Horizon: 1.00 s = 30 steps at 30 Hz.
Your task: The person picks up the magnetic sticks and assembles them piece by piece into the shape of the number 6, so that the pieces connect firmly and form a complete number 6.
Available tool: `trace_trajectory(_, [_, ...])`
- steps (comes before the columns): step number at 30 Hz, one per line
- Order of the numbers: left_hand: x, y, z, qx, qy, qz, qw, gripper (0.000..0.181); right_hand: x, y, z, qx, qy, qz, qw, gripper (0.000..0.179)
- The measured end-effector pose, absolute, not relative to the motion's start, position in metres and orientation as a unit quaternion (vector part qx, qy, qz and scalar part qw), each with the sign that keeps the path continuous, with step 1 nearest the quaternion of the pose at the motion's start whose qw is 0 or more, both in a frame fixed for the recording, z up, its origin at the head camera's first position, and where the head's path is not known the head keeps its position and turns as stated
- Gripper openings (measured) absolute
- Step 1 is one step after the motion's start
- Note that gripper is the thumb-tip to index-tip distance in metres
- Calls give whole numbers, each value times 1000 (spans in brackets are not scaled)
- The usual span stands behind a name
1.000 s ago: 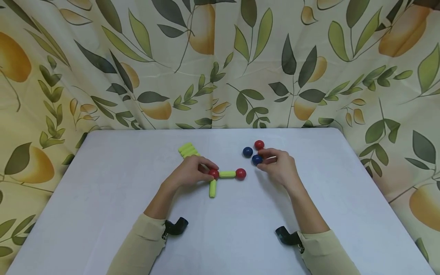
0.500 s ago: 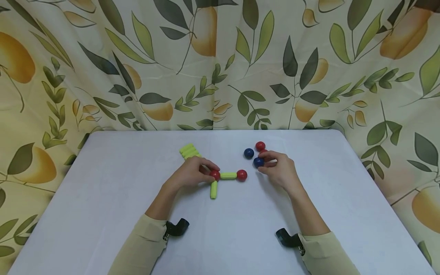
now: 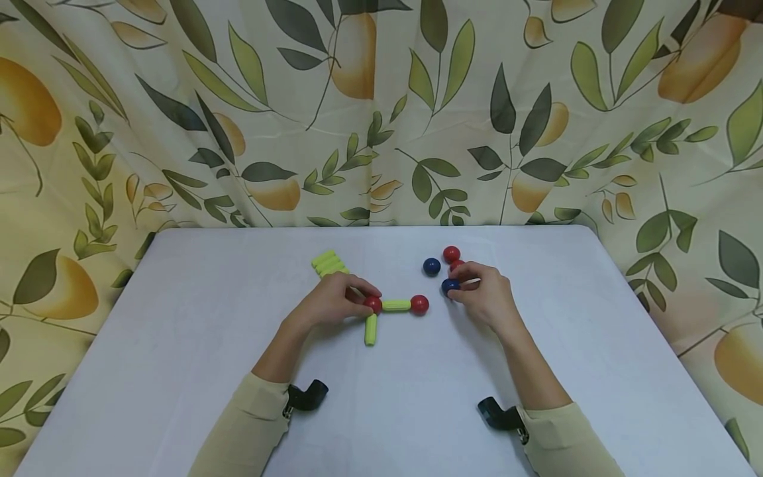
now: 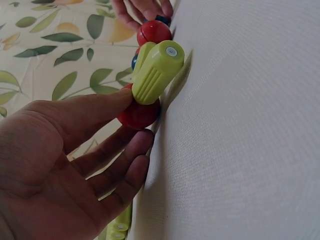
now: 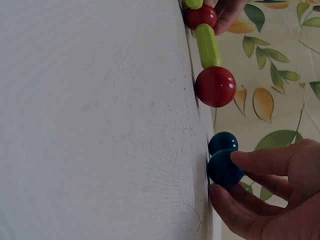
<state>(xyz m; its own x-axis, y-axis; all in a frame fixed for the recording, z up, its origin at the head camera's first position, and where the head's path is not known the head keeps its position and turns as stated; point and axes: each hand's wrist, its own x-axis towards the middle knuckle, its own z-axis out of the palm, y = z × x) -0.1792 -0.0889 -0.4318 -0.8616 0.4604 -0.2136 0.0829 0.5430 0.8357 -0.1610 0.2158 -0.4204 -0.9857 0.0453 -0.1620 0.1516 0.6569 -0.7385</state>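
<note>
My left hand pinches a red ball between thumb and fingers. From that ball a lime-green rod runs right to a second red ball. Another green rod points from it toward the front of the table; in the left wrist view its free end shows a small round metallic disc. My right hand holds a dark blue ball between thumb and fingers, low over or on the table. Just behind it lies another blue ball.
Two loose red balls lie behind my right hand, one in plain sight and one partly covered by the fingers. Several green rods lie side by side beyond my left hand. A patterned curtain hangs behind the white table.
The blue ball in my right hand has shifted slightly toward the front, away from the other blue ball. My left hand and the joined pieces stay nearly still.
</note>
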Motion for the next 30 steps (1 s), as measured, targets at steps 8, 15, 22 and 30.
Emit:
trace_trajectory(8, [-180, -89, -432, 159, 857, 445, 206, 28, -160, 217, -419, 46, 907, -414, 67, 29])
trace_trajectory(15, [-181, -90, -434, 171, 859, 439, 200, 29, -155, 215, -409, 24, 906, -419, 61, 31])
trace_trajectory(22, [-183, -91, -437, 172, 859, 439, 201, 29, -147, 206, -394, -5, 901, -430, 60, 30])
trace_trajectory(30, [-184, -91, -437, 173, 860, 438, 197, 29, -140, 194, -389, -35, 900, -426, 81, 29])
